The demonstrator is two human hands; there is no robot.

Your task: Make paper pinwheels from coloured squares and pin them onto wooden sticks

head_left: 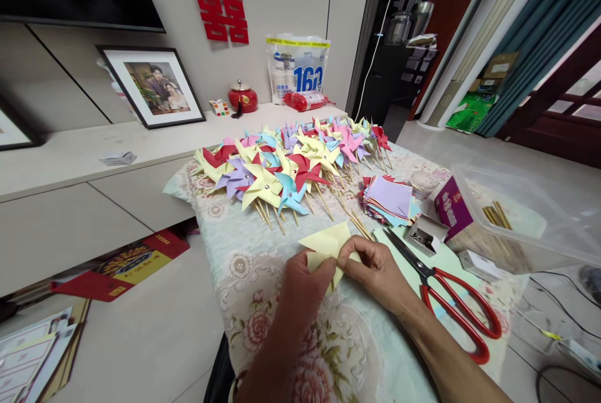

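Observation:
Both hands meet over the near part of the table on a pale yellow paper pinwheel (331, 239), its blades partly folded in. My left hand (305, 278) pinches it from the left, thumb near the centre. From the right, my right hand (370, 262) grips it with thumb and fingers at the middle; whether a pin is between them is hidden. Beyond lies a crowd of finished pinwheels (263, 187) on sticks, in yellow, red, blue, purple and pink. To the right are a stack of coloured paper squares (389, 196) and scissors (425, 270) with red handles, blades slightly apart.
A small open box of fasteners (425, 237) sits beyond the scissors, near a small white box (481, 265). A clear plastic bin (530, 215) with wooden sticks (498, 214) stands at the right. Behind the table runs a white cabinet (61, 162) with a framed photo (153, 87).

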